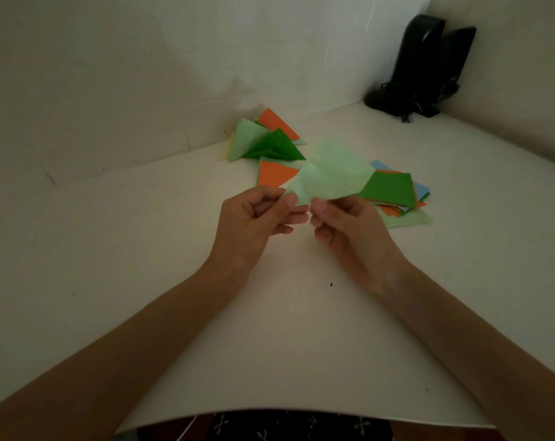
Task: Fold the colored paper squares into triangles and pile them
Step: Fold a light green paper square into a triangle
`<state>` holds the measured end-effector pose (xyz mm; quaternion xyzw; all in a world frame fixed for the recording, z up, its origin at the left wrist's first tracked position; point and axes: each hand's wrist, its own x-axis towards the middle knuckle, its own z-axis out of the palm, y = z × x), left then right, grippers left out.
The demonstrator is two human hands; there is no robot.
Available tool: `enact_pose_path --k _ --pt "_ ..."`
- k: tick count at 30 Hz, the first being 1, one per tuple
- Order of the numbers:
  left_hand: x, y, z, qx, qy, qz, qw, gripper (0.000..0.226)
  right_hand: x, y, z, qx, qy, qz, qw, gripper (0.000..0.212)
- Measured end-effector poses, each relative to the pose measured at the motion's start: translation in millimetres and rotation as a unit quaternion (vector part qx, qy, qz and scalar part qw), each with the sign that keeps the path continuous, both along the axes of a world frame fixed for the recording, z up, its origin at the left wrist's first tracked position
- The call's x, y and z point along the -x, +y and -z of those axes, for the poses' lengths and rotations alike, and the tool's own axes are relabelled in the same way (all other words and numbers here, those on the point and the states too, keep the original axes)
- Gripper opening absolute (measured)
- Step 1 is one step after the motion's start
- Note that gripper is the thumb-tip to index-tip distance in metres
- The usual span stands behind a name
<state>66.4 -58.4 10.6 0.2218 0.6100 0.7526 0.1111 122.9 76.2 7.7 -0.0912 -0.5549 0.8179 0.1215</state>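
Fold step: L hand (257, 214) and R hand (349, 227), close together, both pinch pale green sheet (330, 176). Next move prob. needs corners aligned, then crease — triangle pile (263, 138) lies beyond L hand.

Near and left table (110, 233) surface passable; folded triangles (263, 141) by the far wall (142, 74), paper squares (394, 189) right and black speakers (422, 58) far right obstruct.
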Motion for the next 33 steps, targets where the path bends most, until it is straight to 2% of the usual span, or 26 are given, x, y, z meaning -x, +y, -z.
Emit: enact_pose_path --k 3,5,10,15,21,28,33 --pt "-2.8 1.4 1.7 0.022 0.022 -0.004 1.000 0.016 -0.5 -4.4 7.1 -0.111 -0.023 -0.010 0.993 0.018" --pt "-2.6 1.4 1.7 0.048 0.050 0.001 0.998 0.016 -1.1 -4.0 7.6 -0.126 -0.018 0.018 0.992 0.015" --pt "-1.0 -0.7 1.1 0.068 0.063 0.016 0.996 0.016 -3.6 -6.5 4.1 -0.127 0.002 0.053 0.990 0.015" --pt "-2.7 2.7 0.0 0.062 0.039 0.023 0.997 0.014 -4.3 -1.0 -0.3 -0.121 0.003 0.074 0.990 0.013" --pt "6.3 -2.0 -0.4 0.047 -0.006 0.007 0.999 0.010 3.5 19.7 -2.5 -0.016 -0.007 0.117 0.993 0.028" --pt "12.9 -8.8 -1.9 0.043 -0.034 0.028 0.998 0.012 2.5 24.4 -8.4 0.005 -0.034 0.030 0.999 0.023" --pt "19.0 -11.5 -3.4 0.020 -0.068 -0.013 0.997 0.014 -1.2 28.7 -14.1 -0.079 -0.074 -0.010 0.994 0.024"
